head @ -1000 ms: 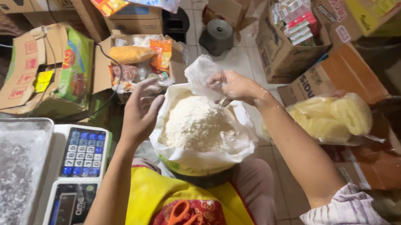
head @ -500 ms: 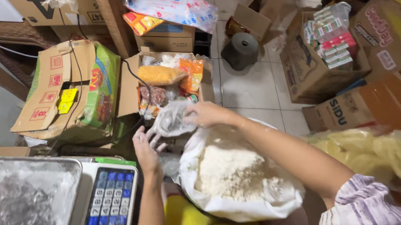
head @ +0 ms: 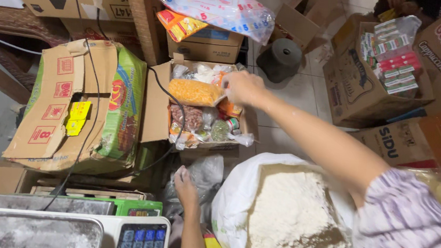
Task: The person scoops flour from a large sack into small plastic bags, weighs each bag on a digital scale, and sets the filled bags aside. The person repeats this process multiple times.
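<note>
A folded brown cardboard box with red square labels and yellow tags (head: 59, 102) lay at the left, against a green printed sack (head: 124, 107). Above, a clear plastic pack with coloured squares (head: 218, 7) rested on stacked cartons. At the right, a brown open carton (head: 355, 87) held small red-and-green packets (head: 393, 53). A dark grey round weight (head: 280, 58) stood on the tiled floor.

The right hand (head: 243, 86) reached into an open cardboard box of small bagged goods (head: 155, 104), its fingers curled shut on the edge of a clear bag of orange-yellow grains (head: 194, 92), which lay at the top of that box. The left hand (head: 186, 186) rested lower down, fingers loosely gripping a crumpled clear plastic bag (head: 207, 175).

A large white sack (head: 230, 202) sat open, filled with white flour (head: 289, 217). A white scale with blue keys (head: 142, 240) stood at the bottom left.
</note>
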